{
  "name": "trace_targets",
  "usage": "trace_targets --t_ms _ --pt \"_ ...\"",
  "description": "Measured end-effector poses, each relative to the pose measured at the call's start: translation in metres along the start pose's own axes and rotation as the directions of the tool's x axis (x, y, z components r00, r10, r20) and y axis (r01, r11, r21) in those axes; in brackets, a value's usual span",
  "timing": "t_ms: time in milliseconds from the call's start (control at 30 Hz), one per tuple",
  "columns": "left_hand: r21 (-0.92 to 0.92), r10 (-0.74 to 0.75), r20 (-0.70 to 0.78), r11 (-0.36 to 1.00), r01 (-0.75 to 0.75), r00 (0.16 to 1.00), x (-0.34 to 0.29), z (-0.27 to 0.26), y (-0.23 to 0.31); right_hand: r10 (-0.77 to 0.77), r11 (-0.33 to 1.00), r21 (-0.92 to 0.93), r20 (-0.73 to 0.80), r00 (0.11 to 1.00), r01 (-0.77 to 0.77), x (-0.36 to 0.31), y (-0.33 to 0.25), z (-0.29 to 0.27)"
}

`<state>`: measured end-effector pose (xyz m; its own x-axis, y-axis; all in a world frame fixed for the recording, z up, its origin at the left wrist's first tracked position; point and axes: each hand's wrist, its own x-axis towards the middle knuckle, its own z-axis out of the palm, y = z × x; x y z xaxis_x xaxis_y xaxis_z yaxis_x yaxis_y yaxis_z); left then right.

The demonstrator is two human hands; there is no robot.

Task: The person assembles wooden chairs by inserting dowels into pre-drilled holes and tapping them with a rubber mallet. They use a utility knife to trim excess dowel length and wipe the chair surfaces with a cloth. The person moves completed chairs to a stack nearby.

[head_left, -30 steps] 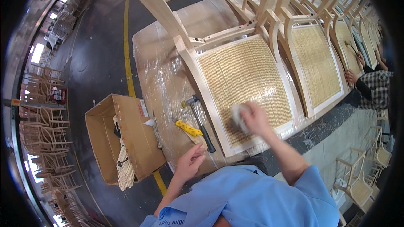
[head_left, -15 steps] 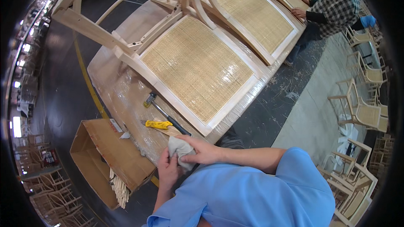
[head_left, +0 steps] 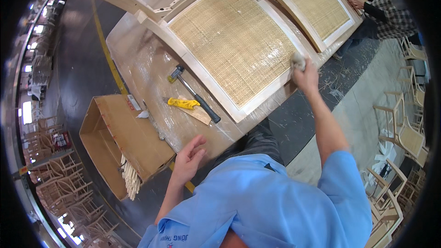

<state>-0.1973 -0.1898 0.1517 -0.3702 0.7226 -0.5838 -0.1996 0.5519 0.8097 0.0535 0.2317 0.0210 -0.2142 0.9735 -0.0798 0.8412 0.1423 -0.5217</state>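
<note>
My right hand is closed around a bunched grey cloth. The cloth rests at the right corner of a pale wooden chair frame, where the woven cane panel meets the wood. My left hand hovers empty by the near edge of the table, its fingers loosely apart. Beyond that hand, a yellow-handled utility knife lies partly over a thin wooden strip. Beside them is a hammer with a black grip, its head toward the far left.
A plastic-wrapped table carries the chairs. Against its left side stands an open cardboard box with thin wooden sticks. A second cane chair lies farther along, near a co-worker in a checked shirt. Finished chairs stand on the right.
Both hands were together on the cloth at my chest. The right has carried it out to the chair's right corner; the left has let go and opened. The view has shifted too.
</note>
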Motion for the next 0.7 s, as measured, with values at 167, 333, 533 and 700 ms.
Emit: trace_targets --t_ms 167,333,533,700 --pt "-0.009 -0.082 -0.053 0.997 0.081 0.995 -0.005 0.011 -0.022 -0.353 0.923 0.200 0.096 0.930 0.330 -0.141 -0.051 0.060" --pt "0.052 -0.001 0.021 0.999 -0.001 1.000 0.007 0.026 -0.018 -0.497 0.863 0.336 0.437 0.750 0.377 -0.186 -0.108 0.046" --pt "0.029 0.009 -0.023 1.000 -0.008 1.000 0.003 0.024 -0.011 -0.571 0.821 0.290 0.447 0.688 0.493 -0.160 -0.132 0.048" --pt "-0.094 -0.009 -0.139 0.996 -0.004 0.990 -0.023 0.009 -0.055 -0.525 0.845 0.314 0.644 0.557 0.432 -0.186 -0.120 0.024"
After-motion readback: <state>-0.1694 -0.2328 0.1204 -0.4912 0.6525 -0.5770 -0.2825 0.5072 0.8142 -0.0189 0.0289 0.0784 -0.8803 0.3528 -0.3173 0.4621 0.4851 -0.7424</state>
